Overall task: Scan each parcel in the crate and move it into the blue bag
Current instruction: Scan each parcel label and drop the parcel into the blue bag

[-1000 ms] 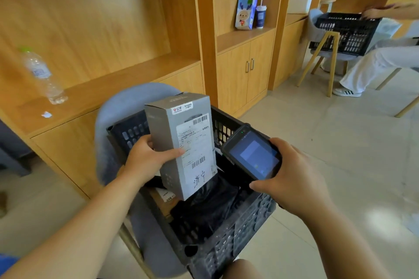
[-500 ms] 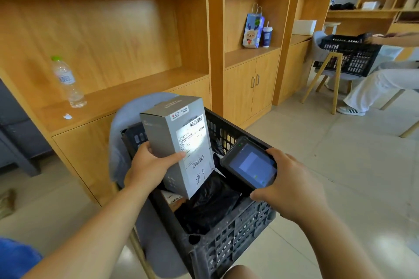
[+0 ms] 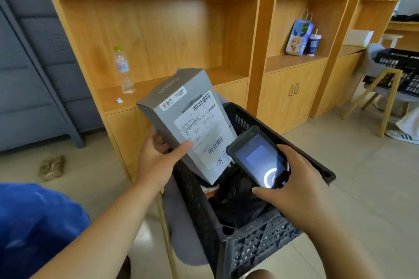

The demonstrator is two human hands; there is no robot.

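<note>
- Tiled floor point(image 3: 340, 165) and a wall of wooden shelving point(image 3: 158, 29) set the scene, with the black crate point(image 3: 260, 247) centre stage on a grey chair point(image 3: 179, 233).
- Closest of all, low and left of the crate, a heap of blue fabric fills the corner. I take it for the blue bag point(image 3: 34, 229), but the frame cuts it off and its mouth is out of sight.
- Over the crate's near right side is the right hand point(image 3: 299, 190), fingers wrapped round the handheld scanner point(image 3: 260, 161), screen lit and facing up.
- At the crate's left rim, the left hand point(image 3: 158, 154) has fingers and thumb clamped on the grey box parcel point(image 3: 181, 115). It is held clear above the crate and tilted, its white label point(image 3: 204, 133) turned toward the scanner.
- My read: this is the scan step for this parcel, with the drop into the bag yet to come. The screen is too blurred to say whether the read registered.
- Down inside the crate, under the box, a black plastic-wrapped parcel point(image 3: 238, 201) and a sliver of something tan point(image 3: 210, 188) are waiting, so at least those remain. Anything beneath them is hidden, and so is whatever the bag already holds.
- Beyond the crate to the left, a water bottle point(image 3: 123, 70) stands on the shelf. Far right of the crate, a second crate point(image 3: 399, 63) is cropped at the edge.
</note>
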